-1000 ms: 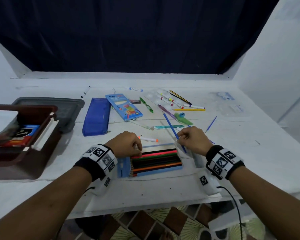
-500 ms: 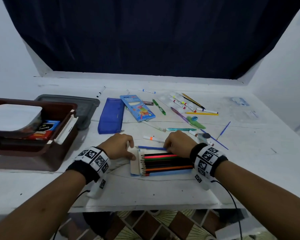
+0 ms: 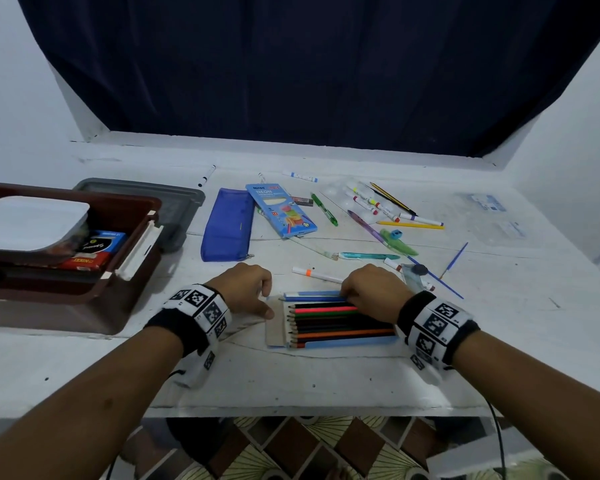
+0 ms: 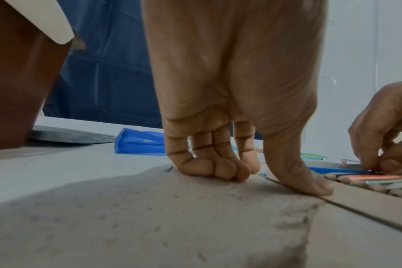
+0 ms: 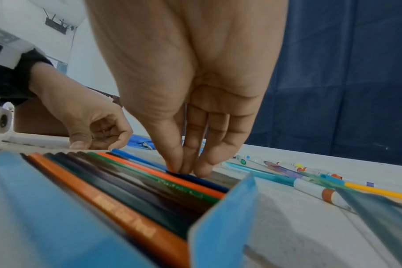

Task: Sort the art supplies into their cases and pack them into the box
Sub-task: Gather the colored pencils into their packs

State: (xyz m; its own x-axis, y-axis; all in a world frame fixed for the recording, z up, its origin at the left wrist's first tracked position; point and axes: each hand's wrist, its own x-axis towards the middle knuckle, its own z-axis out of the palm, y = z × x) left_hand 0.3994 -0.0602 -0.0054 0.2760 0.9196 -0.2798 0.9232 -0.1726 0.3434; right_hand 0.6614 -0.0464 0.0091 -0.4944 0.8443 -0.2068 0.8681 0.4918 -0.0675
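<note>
An open light-blue pencil case [image 3: 343, 342] lies near the table's front edge, filled with a row of coloured pencils [image 3: 326, 322]. My left hand [image 3: 267, 299] rests at its left end. Its fingers are curled on the table and its thumb [image 4: 310, 185] presses the brown cardboard flap [image 4: 367, 201]. My right hand [image 3: 350, 296] pinches a blue pencil [image 3: 312, 299] that lies along the case's far side. In the right wrist view the fingertips [image 5: 186, 170] meet on that blue pencil [image 5: 135, 158], beside the case wall [image 5: 220, 214].
A brown box [image 3: 84, 306] with a white tray and packs inside stands at the left, a grey lid [image 3: 174, 199] behind it. Beyond the case lie a blue pouch [image 3: 227, 225], a neon pencil box [image 3: 281, 209], an orange-banded marker [image 3: 317, 274] and several loose pens and markers [image 3: 378, 206].
The right hand has laid the blue pencil, held slanting a second ago, flat along the case's far side. The left thumb moved onto the opened flap.
</note>
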